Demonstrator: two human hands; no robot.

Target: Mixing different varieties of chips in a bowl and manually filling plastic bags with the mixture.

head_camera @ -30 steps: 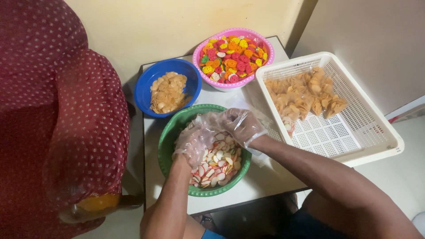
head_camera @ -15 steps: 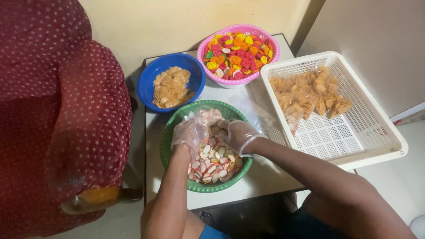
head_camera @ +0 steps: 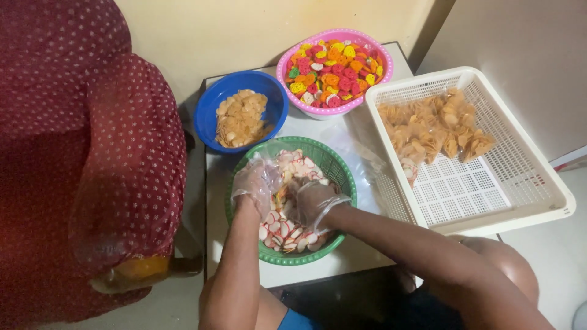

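Observation:
Both my hands wear thin clear plastic gloves and are down inside a green perforated bowl (head_camera: 335,171) filled with red-and-white cracker chips (head_camera: 291,231). My left hand (head_camera: 254,184) rests at the bowl's left side, fingers curled among the chips. Pressed into the chips at the bowl's middle, my right hand (head_camera: 314,200) has its fingers bent around a small bunch. Whether either hand truly grips chips is partly hidden by the gloves.
A blue bowl (head_camera: 211,110) of pale chips and a pink bowl (head_camera: 348,109) of multicoloured chips stand behind. A white slotted tray (head_camera: 520,177) with small filled bags sits on the right. A person in dark red dotted cloth (head_camera: 79,153) stands close at left.
Both hands have sunk from above the green bowl down into the chips and drawn nearer to me. The view has shifted slightly.

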